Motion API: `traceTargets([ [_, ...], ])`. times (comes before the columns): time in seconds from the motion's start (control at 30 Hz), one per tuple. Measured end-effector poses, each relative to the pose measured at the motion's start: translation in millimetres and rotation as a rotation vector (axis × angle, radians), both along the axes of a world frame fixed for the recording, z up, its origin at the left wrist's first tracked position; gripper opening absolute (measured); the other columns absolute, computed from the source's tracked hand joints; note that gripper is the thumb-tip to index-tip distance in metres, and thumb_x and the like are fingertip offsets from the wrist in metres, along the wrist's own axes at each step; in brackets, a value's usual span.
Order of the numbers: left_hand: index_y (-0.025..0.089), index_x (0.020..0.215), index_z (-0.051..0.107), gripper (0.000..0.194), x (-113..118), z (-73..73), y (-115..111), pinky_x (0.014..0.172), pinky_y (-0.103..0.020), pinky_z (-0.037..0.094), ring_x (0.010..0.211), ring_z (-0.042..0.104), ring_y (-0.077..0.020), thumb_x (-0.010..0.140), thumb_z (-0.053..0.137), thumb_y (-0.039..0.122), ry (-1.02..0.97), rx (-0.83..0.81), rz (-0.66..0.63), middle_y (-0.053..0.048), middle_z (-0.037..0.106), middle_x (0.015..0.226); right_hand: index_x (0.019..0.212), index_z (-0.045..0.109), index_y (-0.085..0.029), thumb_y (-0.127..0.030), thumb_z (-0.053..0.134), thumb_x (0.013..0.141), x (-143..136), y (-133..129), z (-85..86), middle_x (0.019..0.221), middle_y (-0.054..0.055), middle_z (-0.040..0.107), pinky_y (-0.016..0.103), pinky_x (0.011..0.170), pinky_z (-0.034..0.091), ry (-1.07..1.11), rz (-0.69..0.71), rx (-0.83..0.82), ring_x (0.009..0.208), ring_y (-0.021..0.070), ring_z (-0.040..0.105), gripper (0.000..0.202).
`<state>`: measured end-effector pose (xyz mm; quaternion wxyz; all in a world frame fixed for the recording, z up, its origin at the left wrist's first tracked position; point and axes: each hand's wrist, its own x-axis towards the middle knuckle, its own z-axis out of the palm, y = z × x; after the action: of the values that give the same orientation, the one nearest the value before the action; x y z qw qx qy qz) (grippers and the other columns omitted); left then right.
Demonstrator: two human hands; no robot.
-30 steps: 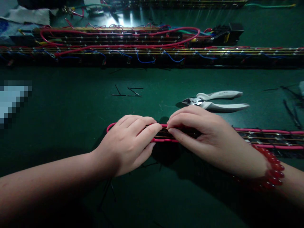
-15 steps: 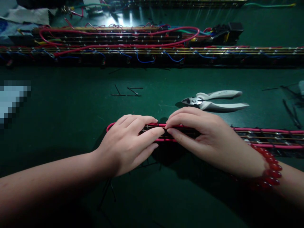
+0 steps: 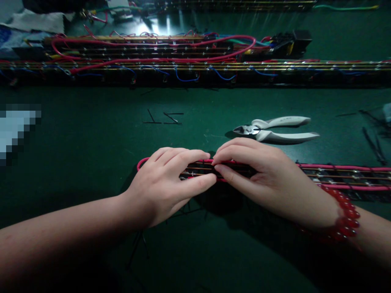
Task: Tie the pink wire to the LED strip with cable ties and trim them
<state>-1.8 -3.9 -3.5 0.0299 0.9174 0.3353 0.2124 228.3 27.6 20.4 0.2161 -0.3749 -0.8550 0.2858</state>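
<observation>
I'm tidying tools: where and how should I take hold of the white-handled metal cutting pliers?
Probably around both curved white handles, coming from the picture's right: they lie spread apart on the green tabletop, free ends pointing right, while the metal jaws point left.

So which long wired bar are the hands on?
The nearest long black bar, edged with pinkish-red cable along both sides, under the left hand and right hand; the other bars lie farther back.
</observation>
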Motion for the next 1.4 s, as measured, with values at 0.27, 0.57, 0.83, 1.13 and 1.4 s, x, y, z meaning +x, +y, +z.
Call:
traceTargets([
  [0.27, 0.026, 0.119, 0.059, 0.027, 0.2, -0.9, 0.7, 0.095, -0.043, 0.046, 0.114, 0.058, -0.0258, 0.093, 0.059, 0.018, -0.02, 0.038, -0.043, -0.01, 0.059, 0.129, 0.093, 0.068, -0.018, -0.022, 0.056, 0.092, 0.1, -0.8, 1.1, 0.096, 0.005, 0.068, 0.03, 0.077, 0.048, 0.006, 0.002, -0.017, 0.09, 0.0166, 0.061, 0.013],
  [0.57, 0.024, 0.104, 0.065, 0.016, 1.9, -1.4, 1.2, 0.1, -0.042, 0.044, 0.115, 0.057, -0.0219, 0.093, 0.059, 0.015, -0.051, 0.071, -0.144, -0.007, 0.061, 0.125, 0.092, 0.067, -0.019, -0.019, 0.055, 0.091, 1.4, -1.2, 0.3, 0.095, 0.005, 0.067, 0.03, 0.076, 0.048, 0.004, 0.005, -0.008, 0.09, 0.017, 0.061, 0.012],
  [0.83, 0.021, 0.103, 0.066, 0.017, 1.3, -0.7, 2.0, 0.096, -0.042, 0.046, 0.114, 0.058, -0.0243, 0.095, 0.053, 0.013, -0.064, 0.02, -0.154, -0.01, 0.06, 0.125, 0.093, 0.068, -0.018, -0.02, 0.055, 0.092, 0.1, -0.4, 0.5, 0.095, 0.005, 0.067, 0.029, 0.077, 0.047, 0.002, 0.005, -0.013, 0.09, 0.0164, 0.061, 0.012],
  [1.13, 0.021, 0.104, 0.068, 0.017, 1.4, -1.0, 1.3, 0.094, -0.044, 0.047, 0.113, 0.059, -0.0259, 0.094, 0.056, 0.014, -0.08, -0.012, -0.137, -0.01, 0.061, 0.123, 0.092, 0.067, -0.017, -0.02, 0.055, 0.091, 1.1, -0.2, 1.5, 0.095, 0.005, 0.067, 0.028, 0.077, 0.047, 0.007, 0.011, -0.021, 0.089, 0.0156, 0.06, 0.012],
  [1.4, 0.022, 0.105, 0.068, 0.016, 0.7, -1.0, 2.4, 0.095, -0.043, 0.047, 0.114, 0.059, -0.0252, 0.094, 0.057, 0.016, -0.054, -0.007, -0.13, -0.01, 0.062, 0.125, 0.093, 0.067, -0.018, -0.022, 0.055, 0.092, 0.9, -1.3, 3.0, 0.094, 0.005, 0.067, 0.028, 0.076, 0.047, 0.004, 0.004, -0.02, 0.088, 0.0159, 0.061, 0.012],
])
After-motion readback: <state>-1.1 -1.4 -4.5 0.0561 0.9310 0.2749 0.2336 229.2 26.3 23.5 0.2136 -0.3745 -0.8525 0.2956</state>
